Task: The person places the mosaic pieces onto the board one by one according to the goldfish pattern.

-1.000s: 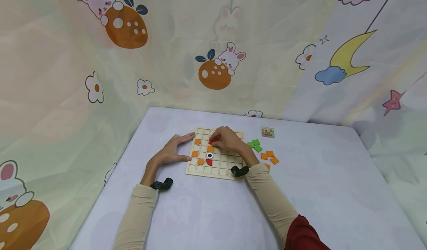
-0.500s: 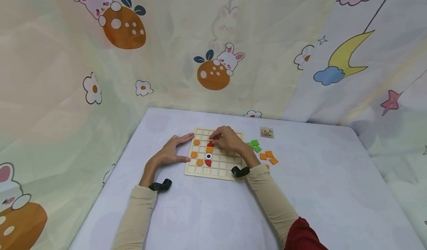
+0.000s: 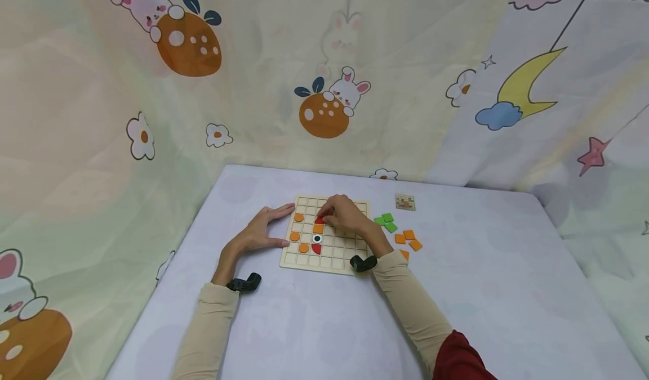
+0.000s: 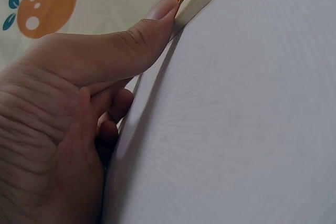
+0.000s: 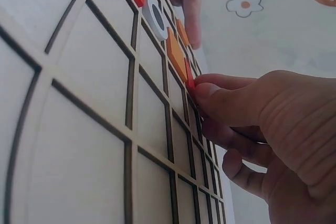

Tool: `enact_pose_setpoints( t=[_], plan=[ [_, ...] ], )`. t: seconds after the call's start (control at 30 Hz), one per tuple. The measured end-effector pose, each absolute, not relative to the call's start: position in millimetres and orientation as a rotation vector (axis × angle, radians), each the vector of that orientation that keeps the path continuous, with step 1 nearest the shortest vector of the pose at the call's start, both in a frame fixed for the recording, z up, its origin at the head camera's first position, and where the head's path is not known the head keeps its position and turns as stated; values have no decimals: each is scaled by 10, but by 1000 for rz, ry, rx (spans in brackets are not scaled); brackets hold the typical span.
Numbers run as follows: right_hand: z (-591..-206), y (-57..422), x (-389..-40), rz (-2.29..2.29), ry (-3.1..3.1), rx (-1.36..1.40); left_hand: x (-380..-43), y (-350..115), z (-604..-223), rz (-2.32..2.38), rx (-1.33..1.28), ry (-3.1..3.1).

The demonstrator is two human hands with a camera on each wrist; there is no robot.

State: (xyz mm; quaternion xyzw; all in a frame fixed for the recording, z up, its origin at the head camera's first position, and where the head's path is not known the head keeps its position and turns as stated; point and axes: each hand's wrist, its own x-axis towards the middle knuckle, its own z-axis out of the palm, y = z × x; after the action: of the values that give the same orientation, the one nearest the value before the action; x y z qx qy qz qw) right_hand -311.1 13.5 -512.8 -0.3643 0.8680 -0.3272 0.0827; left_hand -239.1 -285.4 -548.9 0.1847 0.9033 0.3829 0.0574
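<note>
My left hand (image 3: 257, 229) rests at the left edge of a pale wooden grid board (image 3: 337, 253), thumb and fingers spread and fairly straight. In the left wrist view its thumb (image 4: 126, 51) lies along the board's side. My right hand (image 3: 346, 215) reaches over the board, thumb and index finger pinching a red curved-edge tile (image 3: 319, 220). The right wrist view shows that red tile (image 5: 190, 76) low at the grid, partly hidden by fingertips. Below it in the same column are an orange square (image 3: 318, 229), a white disc with a black dot (image 3: 317, 238) and a red quarter-round tile (image 3: 316, 249).
Three orange discs, one of them the upper disc (image 3: 299, 218), sit in cells near the board's left side. Right of the board lie green squares (image 3: 390, 227) and several loose orange squares (image 3: 416, 245). A small patterned card (image 3: 405, 202) lies behind them on the white table (image 3: 487, 290).
The red tile has come down into line above the orange square. My right thumb and index finger parted round it half a second ago and have closed in again. The left hand stays put.
</note>
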Motion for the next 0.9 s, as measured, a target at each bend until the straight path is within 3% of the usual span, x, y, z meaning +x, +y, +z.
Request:
enact_pose_setpoints(
  t=[0.9],
  plan=[
    [-4978,441,-3045,-1030,2637,-1024,-2387,-2833,-5480,1165,583,2741]
  ],
)
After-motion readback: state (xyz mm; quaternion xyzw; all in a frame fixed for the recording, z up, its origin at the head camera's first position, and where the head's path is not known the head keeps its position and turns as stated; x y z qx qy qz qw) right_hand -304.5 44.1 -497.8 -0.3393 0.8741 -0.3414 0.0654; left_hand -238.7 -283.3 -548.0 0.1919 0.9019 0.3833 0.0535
